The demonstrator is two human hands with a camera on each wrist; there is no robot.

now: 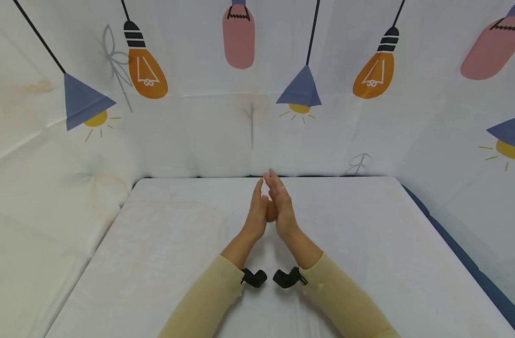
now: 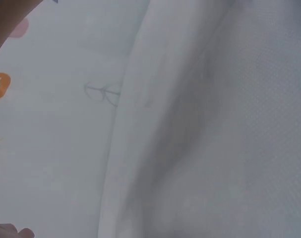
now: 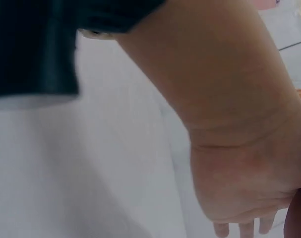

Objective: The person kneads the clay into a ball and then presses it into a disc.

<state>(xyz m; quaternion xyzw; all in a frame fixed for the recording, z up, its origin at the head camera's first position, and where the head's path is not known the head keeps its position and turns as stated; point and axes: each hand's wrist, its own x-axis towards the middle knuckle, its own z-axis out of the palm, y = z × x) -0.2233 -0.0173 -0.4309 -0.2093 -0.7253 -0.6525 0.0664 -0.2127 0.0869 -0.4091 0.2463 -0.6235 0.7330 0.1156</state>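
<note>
Brown thing: a small rounded brown thing point(image 1: 271, 212) shows between my palms, near the heels of my hands and well below my fingertips; what it is I cannot tell.
Left hand: my left hand point(image 1: 256, 211) stands on edge to the left of the brown thing, fingers nearly straight and pointing up and away from me; whether they are pressed together or spread I cannot tell, as I see them side-on.
Right hand: my right hand point(image 1: 283, 206) faces it from the right, fingers nearly straight too; in the right wrist view, three fingertips point(image 3: 246, 229) show small gaps between them.
Fingertips: those of both hands lean inward and come close at the top; whether they touch is unclear.
Worktop: the white-covered worktop point(image 1: 164, 263) lies under my forearms; the brown thing appears nearer its far edge than its near side, about midway between the left and right edges, and my right fingertips overlap the far edge.
Wrists: beige sleeves point(image 1: 342, 300) reach to both, each with a black camera point(image 1: 254, 278) on its inner side.
Backdrop: a white cloth point(image 1: 198, 131) printed with lamps and orange bulbs point(image 1: 149, 72) hangs beyond the far edge.
</note>
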